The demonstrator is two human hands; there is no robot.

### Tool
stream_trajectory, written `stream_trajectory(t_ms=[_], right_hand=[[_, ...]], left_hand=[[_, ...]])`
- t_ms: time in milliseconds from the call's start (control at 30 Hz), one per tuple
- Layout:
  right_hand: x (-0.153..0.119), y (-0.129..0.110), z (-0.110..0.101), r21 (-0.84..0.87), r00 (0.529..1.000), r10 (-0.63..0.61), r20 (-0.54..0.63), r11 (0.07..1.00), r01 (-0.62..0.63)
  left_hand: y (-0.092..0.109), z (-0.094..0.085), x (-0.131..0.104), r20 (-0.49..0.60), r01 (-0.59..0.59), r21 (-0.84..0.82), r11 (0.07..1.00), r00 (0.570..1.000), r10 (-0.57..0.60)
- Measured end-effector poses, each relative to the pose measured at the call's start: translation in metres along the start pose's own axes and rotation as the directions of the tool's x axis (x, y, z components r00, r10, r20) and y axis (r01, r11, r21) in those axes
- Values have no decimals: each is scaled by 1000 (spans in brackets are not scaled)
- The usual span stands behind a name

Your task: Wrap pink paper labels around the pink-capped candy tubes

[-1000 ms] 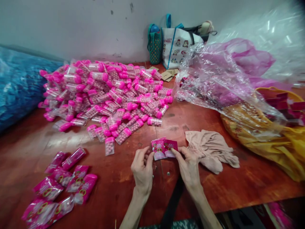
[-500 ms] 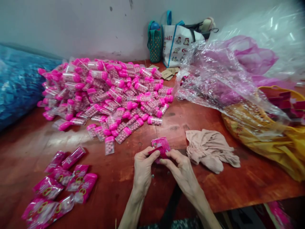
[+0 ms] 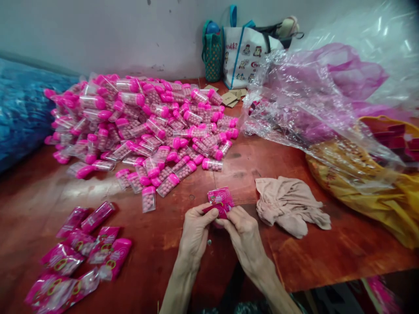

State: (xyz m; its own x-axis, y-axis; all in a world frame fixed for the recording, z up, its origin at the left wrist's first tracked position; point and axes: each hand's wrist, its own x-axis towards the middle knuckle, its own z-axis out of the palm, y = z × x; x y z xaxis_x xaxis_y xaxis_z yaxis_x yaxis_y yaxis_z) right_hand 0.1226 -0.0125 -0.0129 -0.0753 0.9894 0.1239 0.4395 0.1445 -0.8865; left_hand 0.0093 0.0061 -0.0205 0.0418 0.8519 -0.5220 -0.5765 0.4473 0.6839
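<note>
Between my hands, near the middle of the table, are printed pink wrappers (image 3: 220, 197). My left hand (image 3: 196, 224) pinches their left side between thumb and fingers. The fingers of my right hand (image 3: 241, 224) are closed on the right edge. Whether the wrappers are separate or folded together is hard to tell. Beyond my hands to the left lies a large heap of clear tubes with pink caps and small pink balls (image 3: 153, 126). Several tubes in pink printed wrappers (image 3: 111, 257) lie at the lower left.
A beige cloth (image 3: 290, 205) lies right of my hands. Behind it are clear plastic film (image 3: 288, 109) and a yellow bag (image 3: 363, 196). A white bag (image 3: 242, 56) and a green bottle holder (image 3: 212, 59) stand by the wall. A blue bag (image 3: 22, 113) is at the left.
My hands still hold the pink wrappers, with the right fingers slightly shifted and more curled. The view has shifted slightly; the tubes and cloth lie as before.
</note>
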Motion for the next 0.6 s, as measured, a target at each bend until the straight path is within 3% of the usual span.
stream_trajectory(t_ms=[167, 333, 467, 600], right_hand=[[0, -5, 0, -98, 998, -69, 13, 993, 70], [-1, -5, 1, -30, 991, -123, 49, 992, 124], [0, 0, -3, 47, 994, -27, 109, 999, 22], [-1, 5, -7, 65, 998, 54, 30, 996, -56]], left_hand=[[3, 0, -3, -33, 19, -28, 999, 999, -20], [5, 1, -7, -33, 19, -43, 999, 999, -21], [4, 1, -9, -27, 1, -27, 1000, 1000, -2], [5, 0, -10, -66, -118, 24, 993, 991, 120]])
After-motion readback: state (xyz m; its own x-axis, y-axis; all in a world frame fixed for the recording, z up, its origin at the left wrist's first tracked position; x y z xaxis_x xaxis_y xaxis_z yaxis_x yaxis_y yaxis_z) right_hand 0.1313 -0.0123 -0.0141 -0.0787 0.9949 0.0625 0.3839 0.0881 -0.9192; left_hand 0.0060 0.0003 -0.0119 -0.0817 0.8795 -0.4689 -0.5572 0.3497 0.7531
